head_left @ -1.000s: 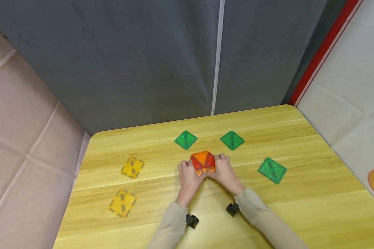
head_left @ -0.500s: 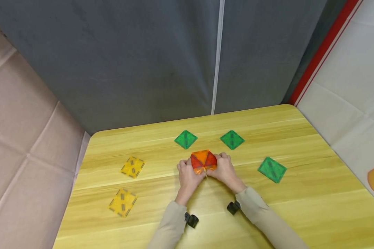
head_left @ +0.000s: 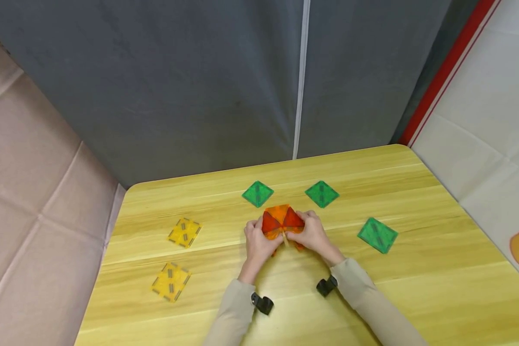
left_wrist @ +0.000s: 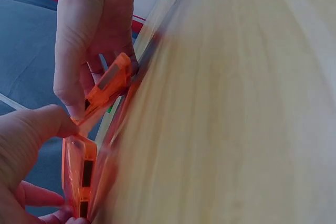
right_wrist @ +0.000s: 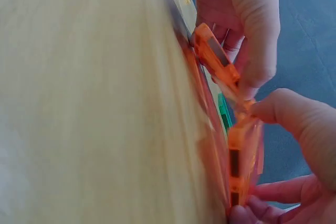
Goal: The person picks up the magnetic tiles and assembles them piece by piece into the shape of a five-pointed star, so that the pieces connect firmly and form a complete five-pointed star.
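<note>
Red-orng pc, 2 hands, 5 diamonds

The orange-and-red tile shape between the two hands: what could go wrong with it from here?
1. The left hand and right hand both grip the orange-and-red tile shape; uneven pressure might fold it or pop a seam.
2. In the left wrist view, its orange edges slant apart with a gap between, so they could spread wider if a thumb slips.
3. A green diamond lies just beyond; pushing forward might knock it.

left sleeve: beige, long | right sleeve: same beige, creased | wrist cameras: black, stubby
</note>
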Demonstrator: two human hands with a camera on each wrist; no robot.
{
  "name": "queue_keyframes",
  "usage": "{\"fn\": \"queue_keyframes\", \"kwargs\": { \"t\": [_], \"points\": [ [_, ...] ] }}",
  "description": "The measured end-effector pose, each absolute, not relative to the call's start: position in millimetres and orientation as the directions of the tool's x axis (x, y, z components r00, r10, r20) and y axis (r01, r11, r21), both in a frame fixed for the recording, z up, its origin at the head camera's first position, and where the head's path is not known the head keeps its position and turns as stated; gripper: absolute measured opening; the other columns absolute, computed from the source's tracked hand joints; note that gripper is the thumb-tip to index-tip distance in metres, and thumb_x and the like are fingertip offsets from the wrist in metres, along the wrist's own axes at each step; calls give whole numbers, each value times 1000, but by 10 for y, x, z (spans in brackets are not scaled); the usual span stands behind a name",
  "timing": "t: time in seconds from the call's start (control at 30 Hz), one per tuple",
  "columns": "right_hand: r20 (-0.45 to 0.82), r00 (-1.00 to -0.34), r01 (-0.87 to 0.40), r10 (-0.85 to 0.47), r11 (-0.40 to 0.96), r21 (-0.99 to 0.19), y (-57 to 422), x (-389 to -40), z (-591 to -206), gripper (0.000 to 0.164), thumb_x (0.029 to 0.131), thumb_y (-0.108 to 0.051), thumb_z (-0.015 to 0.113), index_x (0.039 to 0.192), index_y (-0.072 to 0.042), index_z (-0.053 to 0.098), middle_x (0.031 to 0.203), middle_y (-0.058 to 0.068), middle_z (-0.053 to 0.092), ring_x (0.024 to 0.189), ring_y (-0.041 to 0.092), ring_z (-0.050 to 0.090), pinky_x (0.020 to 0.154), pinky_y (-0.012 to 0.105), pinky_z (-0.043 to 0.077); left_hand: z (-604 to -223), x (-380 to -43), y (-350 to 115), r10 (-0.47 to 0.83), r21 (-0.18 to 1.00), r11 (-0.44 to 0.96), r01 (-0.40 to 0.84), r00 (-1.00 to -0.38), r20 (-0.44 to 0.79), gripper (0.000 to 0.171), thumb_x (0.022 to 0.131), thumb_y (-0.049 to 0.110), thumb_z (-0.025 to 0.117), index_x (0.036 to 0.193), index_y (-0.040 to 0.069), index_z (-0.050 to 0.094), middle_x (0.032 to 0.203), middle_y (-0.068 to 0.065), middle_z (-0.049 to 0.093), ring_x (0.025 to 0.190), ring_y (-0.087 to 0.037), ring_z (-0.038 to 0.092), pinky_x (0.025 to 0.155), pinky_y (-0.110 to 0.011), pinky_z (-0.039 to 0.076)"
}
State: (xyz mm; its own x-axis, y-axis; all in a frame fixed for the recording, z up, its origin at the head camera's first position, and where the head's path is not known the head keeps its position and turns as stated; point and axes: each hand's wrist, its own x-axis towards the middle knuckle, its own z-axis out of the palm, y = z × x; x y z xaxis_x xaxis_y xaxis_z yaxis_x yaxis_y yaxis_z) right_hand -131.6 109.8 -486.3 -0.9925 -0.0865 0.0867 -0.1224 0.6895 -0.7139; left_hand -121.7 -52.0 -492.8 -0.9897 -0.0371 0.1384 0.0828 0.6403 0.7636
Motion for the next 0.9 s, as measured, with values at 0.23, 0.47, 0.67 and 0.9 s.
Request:
{"fn": "queue_keyframes", "kwargs": {
  "t": [0.23, 0.47, 0.67, 0.9],
  "points": [
    [114, -989, -148, -94, 621, -770, 1085, -1332, -4877, 78, 71, -17, 80, 135, 8, 43, 101, 20, 49, 88, 28, 48, 80, 40, 46, -4910, -1246, -559, -6, 772, 628, 103, -991, 136, 81, 68, 29, 78, 134, -6, 46, 113, -17, 48, 107, -31, 46, 90, -42, 44],
    [121, -981, -188, -151, 595, -781, 1104, -1363, -4884, 84, 73, -18, 77, 141, 6, 34, 115, 25, 50, 99, 33, 49, 86, 45, 44, -4870, -1305, -616, 85, 747, 650, 137, -990, 108, 87, 70, 33, 75, 141, -2, 39, 115, -20, 47, 105, -32, 47, 88, -42, 44],
    [140, -959, -257, -245, 558, -789, 1149, -1387, -4858, 84, 75, -14, 73, 146, -1, 29, 130, 29, 46, 111, 41, 48, 91, 52, 42, -4853, -1442, -668, 243, 712, 673, 200, -969, 43, 90, 72, 38, 75, 146, 9, 32, 114, -19, 45, 99, -28, 47, 82, -39, 44],
    [100, -956, -248, -274, 580, -776, 1148, -1436, -4826, 75, 76, -14, 72, 142, -4, 36, 122, 28, 48, 101, 36, 52, 83, 47, 48, -4804, -1564, -723, 360, 684, 690, 236, -932, -43, 79, 74, 38, 72, 143, 16, 41, 121, -14, 43, 102, -27, 50, 85, -39, 44]
  ]
}}
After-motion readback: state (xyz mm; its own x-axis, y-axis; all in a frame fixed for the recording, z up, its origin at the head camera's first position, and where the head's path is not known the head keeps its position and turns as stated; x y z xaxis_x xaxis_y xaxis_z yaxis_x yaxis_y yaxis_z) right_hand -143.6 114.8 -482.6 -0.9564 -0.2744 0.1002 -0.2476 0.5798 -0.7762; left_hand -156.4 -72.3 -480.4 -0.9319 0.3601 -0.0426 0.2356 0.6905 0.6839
